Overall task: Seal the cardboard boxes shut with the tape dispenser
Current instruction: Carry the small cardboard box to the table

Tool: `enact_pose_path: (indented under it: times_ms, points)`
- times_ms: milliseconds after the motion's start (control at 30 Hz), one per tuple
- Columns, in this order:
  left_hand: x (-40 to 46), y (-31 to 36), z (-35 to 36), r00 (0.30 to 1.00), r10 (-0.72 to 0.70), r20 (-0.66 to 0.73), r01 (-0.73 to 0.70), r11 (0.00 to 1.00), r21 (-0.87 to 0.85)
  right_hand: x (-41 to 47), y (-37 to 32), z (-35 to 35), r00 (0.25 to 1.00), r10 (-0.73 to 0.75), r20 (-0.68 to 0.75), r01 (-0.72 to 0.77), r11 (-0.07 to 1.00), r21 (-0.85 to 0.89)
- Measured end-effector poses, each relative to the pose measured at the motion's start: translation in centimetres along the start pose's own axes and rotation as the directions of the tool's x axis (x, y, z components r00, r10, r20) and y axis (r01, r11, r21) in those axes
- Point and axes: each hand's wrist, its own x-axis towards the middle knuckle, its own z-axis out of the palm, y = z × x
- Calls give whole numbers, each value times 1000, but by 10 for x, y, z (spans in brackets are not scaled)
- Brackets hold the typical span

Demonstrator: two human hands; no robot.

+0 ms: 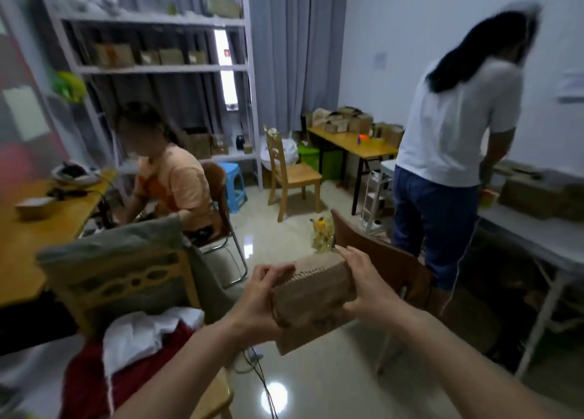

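Observation:
A small brown cardboard box (311, 301) is held up in the air in front of me, above the shiny floor. My left hand (257, 301) grips its left side, with the thumb curled over the top edge. My right hand (368, 287) grips the right side, fingers wrapped round the far end. The box is tilted, its top flap edge showing corrugation. No tape dispenser is visible in this view. More cardboard boxes (534, 197) lie on the white table at the right.
A person in a white shirt (455, 127) stands at the white table (537, 244) on the right. Another person (170, 181) sits at the left by a wooden table (19, 248). Chairs (388, 260) stand close by; cables trail on the floor.

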Motion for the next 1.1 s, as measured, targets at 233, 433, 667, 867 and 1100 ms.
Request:
enact_pose_path:
  times_ms: [233, 433, 667, 867, 1100]
  points:
    - [-1, 113, -74, 999, 43, -29, -43, 999, 14, -39, -66, -107, 999, -24, -46, 28, 997, 78]
    - [-10, 143, -43, 998, -68, 15, 68, 916, -394, -82, -43, -125, 991, 22, -130, 0, 987, 163]
    - [-17, 142, 22, 986, -117, 119, 164, 821, -547, -112, 11, -116, 998, 51, 22, -54, 988, 145]
    - [3, 136, 45, 977, -150, 152, 209, 811, -546, -104, 42, -112, 995, 101, 15, -102, 994, 49]
    - [72, 107, 68, 951, -243, 189, 308, 742, -595, -55, 89, -117, 997, 78, -22, -77, 997, 29]
